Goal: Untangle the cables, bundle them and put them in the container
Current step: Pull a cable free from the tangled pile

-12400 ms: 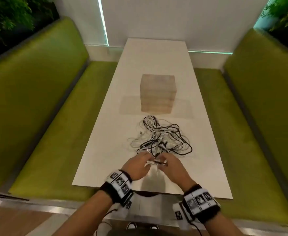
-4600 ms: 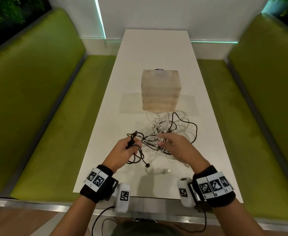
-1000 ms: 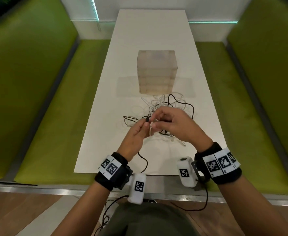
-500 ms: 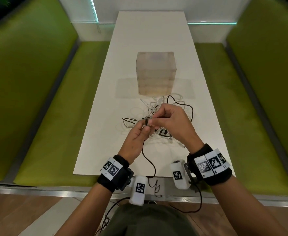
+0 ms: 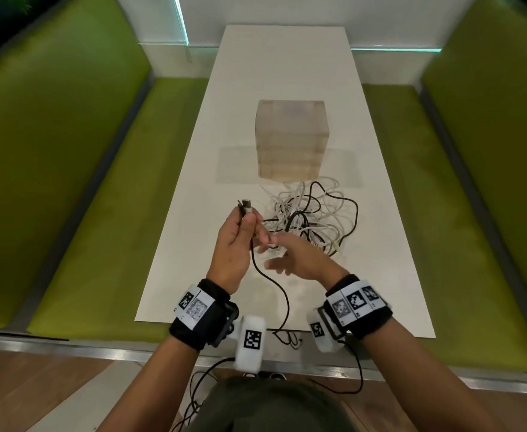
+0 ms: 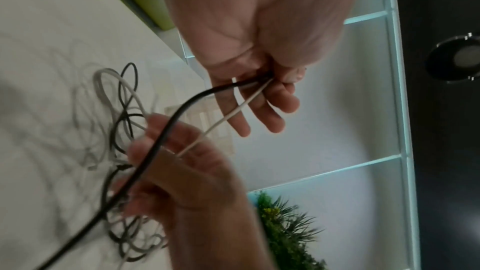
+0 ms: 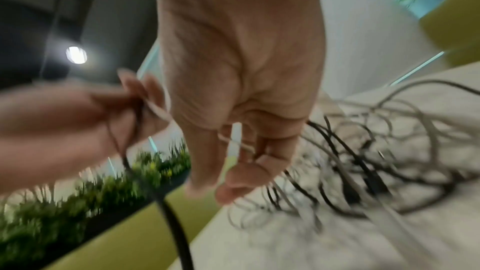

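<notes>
The hands have drawn apart, the left hand (image 5: pixel 235 244) pinching two plug ends (image 5: pixel 246 207) up high, the right hand (image 5: pixel 290 258) lower, fingers curled round a white cable (image 7: pixel 232 149), so strands are coming free of the tangle (image 5: pixel 315 216).

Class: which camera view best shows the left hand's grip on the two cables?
The left wrist view: left hand pinches black cable and white cable sharply. Head view shows only connector ends; right wrist view is blurred.

Dim indoor light, wrist views apparently motion-blurred

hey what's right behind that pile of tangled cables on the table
A pale translucent container stands just behind the cable pile on the white table. Its inside cannot be seen from here.
</notes>
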A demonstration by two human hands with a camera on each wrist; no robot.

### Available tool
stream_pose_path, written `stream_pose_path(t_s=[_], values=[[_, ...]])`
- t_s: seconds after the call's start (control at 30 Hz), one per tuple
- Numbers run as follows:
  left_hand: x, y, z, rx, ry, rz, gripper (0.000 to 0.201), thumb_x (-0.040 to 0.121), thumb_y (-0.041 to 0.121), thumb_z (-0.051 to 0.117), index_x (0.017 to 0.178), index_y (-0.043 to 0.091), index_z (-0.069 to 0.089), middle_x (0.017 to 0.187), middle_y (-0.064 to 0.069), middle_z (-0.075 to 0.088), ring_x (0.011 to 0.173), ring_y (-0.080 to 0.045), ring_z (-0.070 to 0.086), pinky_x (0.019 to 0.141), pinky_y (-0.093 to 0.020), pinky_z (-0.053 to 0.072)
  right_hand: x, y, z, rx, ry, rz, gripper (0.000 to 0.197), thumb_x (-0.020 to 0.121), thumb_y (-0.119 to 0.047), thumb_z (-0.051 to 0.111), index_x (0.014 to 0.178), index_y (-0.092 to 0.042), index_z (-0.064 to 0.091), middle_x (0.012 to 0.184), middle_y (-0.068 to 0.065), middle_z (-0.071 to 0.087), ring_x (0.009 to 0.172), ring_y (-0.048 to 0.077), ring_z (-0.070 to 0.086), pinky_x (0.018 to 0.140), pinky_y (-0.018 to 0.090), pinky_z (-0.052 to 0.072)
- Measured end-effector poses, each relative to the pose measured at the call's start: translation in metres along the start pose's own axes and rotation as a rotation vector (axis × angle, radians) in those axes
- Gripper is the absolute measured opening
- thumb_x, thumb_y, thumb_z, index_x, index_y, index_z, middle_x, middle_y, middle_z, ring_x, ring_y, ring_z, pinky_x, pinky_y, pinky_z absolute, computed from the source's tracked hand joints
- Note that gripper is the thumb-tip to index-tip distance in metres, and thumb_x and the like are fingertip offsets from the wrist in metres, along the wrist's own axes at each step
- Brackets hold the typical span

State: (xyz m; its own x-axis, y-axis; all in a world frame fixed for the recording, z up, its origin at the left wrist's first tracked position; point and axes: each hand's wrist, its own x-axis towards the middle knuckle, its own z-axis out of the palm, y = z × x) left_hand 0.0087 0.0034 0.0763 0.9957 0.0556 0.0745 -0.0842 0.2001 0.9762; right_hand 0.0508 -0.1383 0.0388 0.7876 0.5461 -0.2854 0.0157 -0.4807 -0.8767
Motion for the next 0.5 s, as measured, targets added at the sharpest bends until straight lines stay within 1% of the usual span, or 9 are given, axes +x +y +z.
stream_pose_path(t_s=[0.07,0.1,0.17,0.23,0.27,0.33,0.4,0.43,0.5], values=[[0.000,0.009,0.001,-0.044,-0.008,0.028,0.023,0.103,0.020,0.032,0.090,0.010,0.049,0.056,0.006,0.048,0.055,-0.015,0.052,0.066,-0.034,0.050,0.012,0.009,0.006,-0.061,0.068,0.004,0.009,0.091,-0.011,0.060,0.090,-0.020,0.064,0.089,-0.001,0.060,0.061,0.011,0.053,0.059,0.025,0.045],[-0.001,0.016,0.001,-0.065,-0.005,0.046,0.022,0.101,0.022,0.034,0.089,0.011,0.049,0.054,0.008,0.045,0.051,-0.013,0.047,0.063,-0.033,0.047,0.019,0.016,0.004,-0.140,0.105,0.017,0.008,0.092,-0.013,0.058,0.089,-0.013,0.065,0.088,0.003,0.062,0.062,0.011,0.052,0.062,0.026,0.044],[-0.002,0.032,-0.002,-0.116,0.026,0.075,0.022,0.098,0.023,0.035,0.086,0.013,0.049,0.052,0.010,0.040,0.047,-0.009,0.037,0.057,-0.026,0.039,0.029,0.028,-0.002,-0.158,0.148,0.029,0.012,0.093,-0.008,0.054,0.086,-0.005,0.063,0.081,0.001,0.061,0.056,0.002,0.052,0.058,0.024,0.040],[-0.002,0.053,-0.009,-0.166,0.063,0.119,0.022,0.098,0.023,0.035,0.084,0.013,0.048,0.051,0.010,0.036,0.045,-0.006,0.030,0.052,-0.022,0.032,0.036,0.034,-0.012,-0.111,0.175,0.019,0.019,0.092,0.004,0.047,0.086,-0.007,0.061,0.079,-0.004,0.062,0.052,-0.004,0.053,0.051,0.021,0.039],[-0.002,0.063,-0.013,-0.180,0.082,0.150,0.022,0.098,0.022,0.034,0.083,0.013,0.048,0.051,0.010,0.036,0.045,-0.006,0.027,0.050,-0.021,0.029,0.038,0.035,-0.016,-0.098,0.190,0.026,0.023,0.091,0.006,0.044,0.088,-0.009,0.061,0.083,-0.002,0.064,0.055,-0.001,0.053,0.049,0.019,0.040],[0.000,0.080,-0.024,-0.187,0.120,0.218,0.023,0.099,0.021,0.033,0.083,0.014,0.048,0.051,0.010,0.035,0.046,-0.006,0.024,0.048,-0.022,0.022,0.040,0.035,-0.026,-0.063,0.204,0.047,0.022,0.090,-0.002,0.040,0.086,-0.009,0.061,0.088,0.008,0.064,0.058,0.014,0.053,0.045,0.015,0.036],[0.004,0.089,-0.039,-0.160,0.163,0.267,0.024,0.100,0.022,0.034,0.084,0.015,0.050,0.052,0.010,0.035,0.047,-0.007,0.023,0.048,-0.024,0.018,0.042,0.036,-0.034,-0.089,0.214,0.051,0.025,0.095,-0.017,0.041,0.082,-0.010,0.061,0.087,0.017,0.065,0.055,0.020,0.051,0.048,0.023,0.037],[0.007,0.088,-0.045,-0.123,0.192,0.263,0.023,0.100,0.023,0.035,0.085,0.016,0.051,0.053,0.010,0.035,0.048,-0.007,0.023,0.047,-0.024,0.018,0.043,0.037,-0.036,-0.125,0.220,0.043,0.029,0.098,-0.021,0.041,0.080,-0.012,0.062,0.083,0.018,0.065,0.055,0.020,0.051,0.051,0.025,0.038],[0.014,0.077,-0.053,-0.005,0.232,0.185,0.022,0.098,0.027,0.040,0.086,0.017,0.055,0.056,0.013,0.035,0.048,-0.004,0.026,0.047,-0.021,0.020,0.045,0.036,-0.037,-0.142,0.221,0.031,0.036,0.101,-0.025,0.038,0.077,-0.013,0.062,0.071,0.009,0.062,0.054,0.018,0.052,0.052,0.025,0.039]])
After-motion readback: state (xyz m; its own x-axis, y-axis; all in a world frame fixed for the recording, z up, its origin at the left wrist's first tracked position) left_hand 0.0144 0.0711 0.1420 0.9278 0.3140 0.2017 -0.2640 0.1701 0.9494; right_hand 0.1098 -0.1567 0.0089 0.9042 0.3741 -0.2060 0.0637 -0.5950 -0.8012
